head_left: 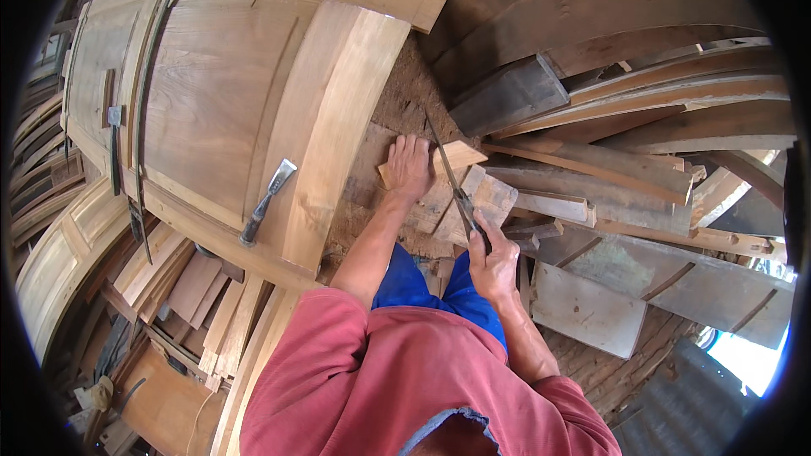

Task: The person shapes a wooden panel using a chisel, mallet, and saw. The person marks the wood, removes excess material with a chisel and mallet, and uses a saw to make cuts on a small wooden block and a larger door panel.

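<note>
In my right hand [494, 263] is the dark handle of a handsaw [460, 196], my fingers closed round it. Its narrow blade, seen nearly edge-on, points away from me and lies across a short piece of light wood [462, 154]. My left hand [409, 167] grips that piece just left of the blade, its fingers over the wood. Underneath are wooden blocks [492, 194], in front of my knees. A chisel [269, 201] rests to the left on a pale board [338, 118], apart from both hands. How deep the blade has cut, I cannot tell.
A large panelled wooden door [215, 93] fills the left, with a long bar clamp [156, 59] across it and a second tool with a flat metal end [116, 116]. Stacked boards [608, 160] crowd the right. A pale flat sheet [589, 308] lies near my right forearm.
</note>
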A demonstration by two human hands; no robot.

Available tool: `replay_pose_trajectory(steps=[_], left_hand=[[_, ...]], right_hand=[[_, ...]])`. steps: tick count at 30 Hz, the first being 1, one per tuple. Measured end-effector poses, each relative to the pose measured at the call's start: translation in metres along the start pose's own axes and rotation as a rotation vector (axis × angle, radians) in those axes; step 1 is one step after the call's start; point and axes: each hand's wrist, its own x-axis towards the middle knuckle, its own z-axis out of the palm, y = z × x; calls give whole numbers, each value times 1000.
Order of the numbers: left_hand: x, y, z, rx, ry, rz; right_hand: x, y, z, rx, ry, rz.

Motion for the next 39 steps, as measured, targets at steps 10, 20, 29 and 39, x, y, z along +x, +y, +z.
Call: replay_pose_trajectory(steps=[10,20,29,39], left_hand=[[-2,-1,1,1,4,5],[-3,-3,2,-13,41,8],[-6,0,5,-12,103,93],[1,-4,2,2,68,71]], right_hand=[[-15,-6,3,-51,53,-53],[1,-11,9,-61,-11,52],[72,-5,52,-51,165,-149],[77,12,57,-149,110,-124]])
